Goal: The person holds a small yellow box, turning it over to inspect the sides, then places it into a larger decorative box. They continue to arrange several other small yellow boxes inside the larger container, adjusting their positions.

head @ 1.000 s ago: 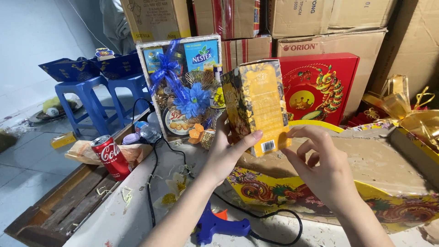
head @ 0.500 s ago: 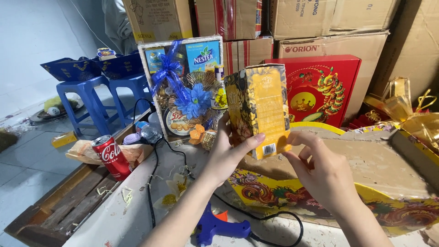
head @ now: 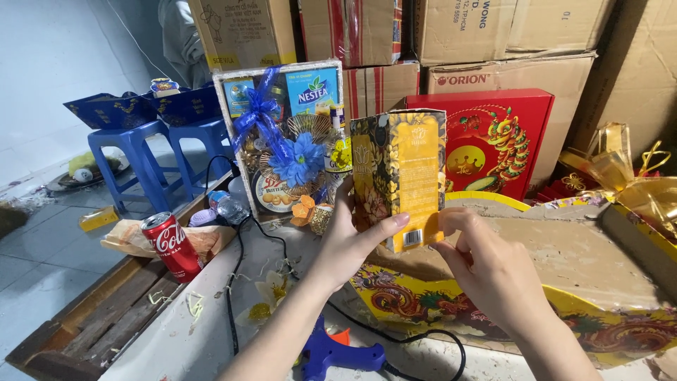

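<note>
Yellow box point(head: 402, 176): a tall, narrow carton held upright in the middle of the head view, above the near edge of the work surface. Its broad face is bright yellow-orange with small dark print and a white code patch at the lower end; the adjoining narrow side is dark with a gold floral pattern. The carton leans slightly, top edge tipped away from the camera. The left hand point(head: 350, 243) grips the lower part of the carton, thumb laid across the yellow face and fingers wrapped behind the dark patterned side, closed firmly on it. The right hand point(head: 486, 271) is partly curled, its thumb and forefinger tips meeting at the carton's lower right corner; whether they pinch a flap or only touch the edge cannot be told. Below the hands lies a large flat tray point(head: 564, 282) with a plain brown inner surface and a yellow ornamented rim. A blue glue gun point(head: 335, 353) rests on the surface just in front of the left forearm, its black cord point(head: 233, 282) running back along the table. A red drink can point(head: 171, 247) stands to the left. Behind the carton stand a gift basket point(head: 282, 141) with a blue ribbon and blue flower, and a red decorated box point(head: 493, 137). Blue plastic stools point(head: 151, 152) stand at the far left.
</note>
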